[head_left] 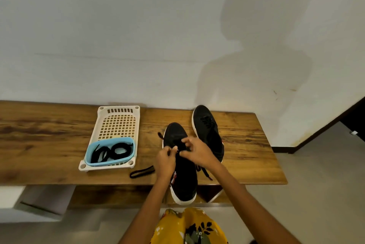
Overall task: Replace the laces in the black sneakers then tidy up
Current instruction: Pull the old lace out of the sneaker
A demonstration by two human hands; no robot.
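Two black sneakers with white soles stand on a wooden table (49, 137). The near sneaker (182, 176) points away from me, its heel over the front edge. My left hand (165, 159) and my right hand (195, 152) both pinch its black lace over the eyelets. The far sneaker (208, 129) stands behind to the right, laced, with one lace end (205, 173) trailing toward me. A loose black lace (141, 171) lies on the table left of the near sneaker. More black laces (111, 152) are coiled in a small blue tub (129, 157).
The blue tub sits in the near end of a white perforated plastic tray (118, 123) on the table's middle. A white wall runs right behind the table. Grey floor lies below, with a dark doorway at far right.
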